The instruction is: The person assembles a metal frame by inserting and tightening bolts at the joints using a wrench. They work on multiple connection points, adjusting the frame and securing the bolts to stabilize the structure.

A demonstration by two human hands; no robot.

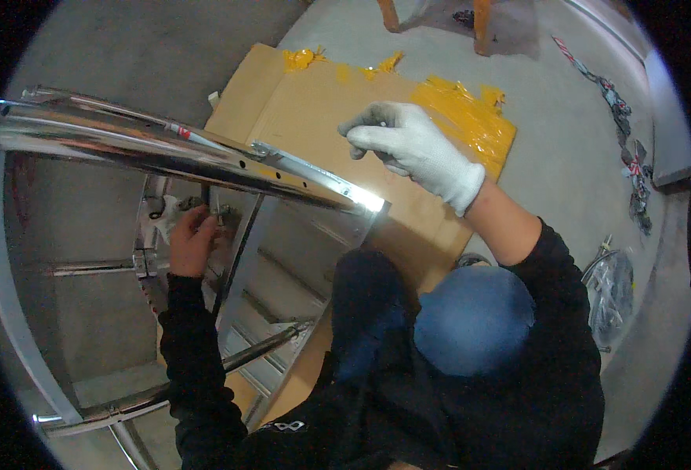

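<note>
My bare left hand (192, 241) reaches inside a shiny metal frame (275, 185). Its fingers are curled at a cluster of metal fittings (221, 211), and what they hold is hidden. Beside the fingertips is a crumpled white cloth-like thing (170, 216). My right hand (408, 149), in a white glove with grey fingertips, is raised above a cardboard sheet, to the right of the frame's end. Its thumb and fingers are pinched together, with a tiny pale tip showing between them, too small to name. A row of holes runs along the frame's polished tube.
Under the frame's end lies the cardboard sheet (282, 102) with torn yellow tape (471, 117). Wooden legs (482, 27) stand at the far side. A knotted cord (618, 110) and a clear plastic bag (612, 290) are on the floor at right. My knees are close to the frame.
</note>
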